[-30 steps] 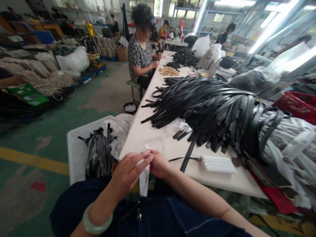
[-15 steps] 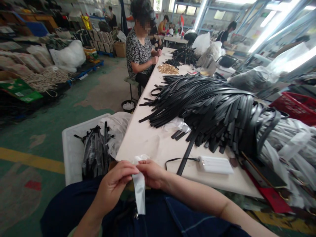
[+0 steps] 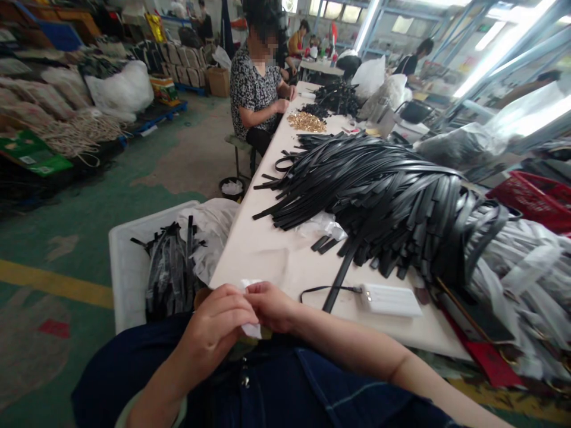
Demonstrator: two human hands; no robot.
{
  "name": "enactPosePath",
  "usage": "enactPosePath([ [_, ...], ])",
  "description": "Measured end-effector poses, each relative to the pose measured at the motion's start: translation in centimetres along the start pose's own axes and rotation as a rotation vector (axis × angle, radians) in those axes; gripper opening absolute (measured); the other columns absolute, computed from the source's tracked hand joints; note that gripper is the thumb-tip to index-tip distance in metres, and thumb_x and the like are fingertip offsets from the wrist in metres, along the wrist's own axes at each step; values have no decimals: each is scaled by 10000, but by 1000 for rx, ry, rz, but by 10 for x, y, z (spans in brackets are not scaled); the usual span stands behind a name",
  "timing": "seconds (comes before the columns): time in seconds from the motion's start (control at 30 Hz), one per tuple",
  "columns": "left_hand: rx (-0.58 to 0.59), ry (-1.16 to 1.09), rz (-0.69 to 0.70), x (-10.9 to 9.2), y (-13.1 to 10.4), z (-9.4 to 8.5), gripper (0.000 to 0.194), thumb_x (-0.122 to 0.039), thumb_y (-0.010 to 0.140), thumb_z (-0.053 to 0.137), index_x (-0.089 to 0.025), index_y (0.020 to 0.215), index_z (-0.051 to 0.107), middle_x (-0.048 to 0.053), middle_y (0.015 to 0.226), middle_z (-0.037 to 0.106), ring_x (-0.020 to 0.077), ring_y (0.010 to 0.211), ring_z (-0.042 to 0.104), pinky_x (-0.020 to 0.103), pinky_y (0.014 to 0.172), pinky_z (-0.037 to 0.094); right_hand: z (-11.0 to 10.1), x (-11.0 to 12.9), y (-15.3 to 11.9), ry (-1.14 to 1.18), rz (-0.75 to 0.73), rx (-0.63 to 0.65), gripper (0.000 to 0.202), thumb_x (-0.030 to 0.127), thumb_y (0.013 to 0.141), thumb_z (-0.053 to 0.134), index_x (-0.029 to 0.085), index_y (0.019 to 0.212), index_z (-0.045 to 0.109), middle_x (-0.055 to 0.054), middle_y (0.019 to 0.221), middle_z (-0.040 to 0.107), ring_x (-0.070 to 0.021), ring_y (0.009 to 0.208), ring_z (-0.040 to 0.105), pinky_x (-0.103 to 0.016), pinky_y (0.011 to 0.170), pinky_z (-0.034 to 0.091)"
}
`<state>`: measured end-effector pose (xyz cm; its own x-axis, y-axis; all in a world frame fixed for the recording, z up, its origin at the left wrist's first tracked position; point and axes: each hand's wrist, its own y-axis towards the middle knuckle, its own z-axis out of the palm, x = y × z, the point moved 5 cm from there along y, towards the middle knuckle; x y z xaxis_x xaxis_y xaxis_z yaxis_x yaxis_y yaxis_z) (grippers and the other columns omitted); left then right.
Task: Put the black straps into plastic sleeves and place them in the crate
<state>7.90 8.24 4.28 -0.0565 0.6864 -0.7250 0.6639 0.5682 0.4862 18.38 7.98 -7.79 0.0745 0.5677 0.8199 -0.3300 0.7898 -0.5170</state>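
My left hand and my right hand meet at the table's near left corner, fingers closed on a thin whitish strip. Only short pieces of the strip show, below and above the fingers; the rest is hidden by the hands. Beyond them a big heap of black straps lies on the white table. A white power bank with a black cable rests right of my hands.
At left stands a white bin holding wrapped black straps. A person sits at the table's far left side, near gold-coloured pieces. A red basket is at right.
The strip that hung down long below my fingers now shows only a short end. My left hand has turned and its fingers have closed further over it.
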Motion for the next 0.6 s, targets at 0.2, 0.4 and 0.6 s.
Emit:
enactPosePath([
  [0.2,-267,-178,-276,23,-22,-26,97,-149,803,653,-187,714,657,10,678,610,145,680,555,260,639,441,-118,92,16,-1149,-239,-553,315,323,953,440,113,996,669,-165,1032,653,-228,982,591,-318,844,424],
  [0.4,-423,-252,-556,44,-44,-32,226,-250,736,723,-159,592,574,-15,624,523,116,595,486,232,556,387,-187,116,52,-1426,-282,-566,279,217,868,585,146,1122,677,-130,1137,614,-200,1057,530,-270,901,374],
  [0.6,-416,-148,-651,45,-48,-25,239,-279,727,719,-154,595,564,-15,616,522,117,599,488,232,557,395,-183,110,56,-1555,-376,-538,268,160,900,493,108,1065,699,-141,1067,649,-205,1001,552,-271,852,373],
])
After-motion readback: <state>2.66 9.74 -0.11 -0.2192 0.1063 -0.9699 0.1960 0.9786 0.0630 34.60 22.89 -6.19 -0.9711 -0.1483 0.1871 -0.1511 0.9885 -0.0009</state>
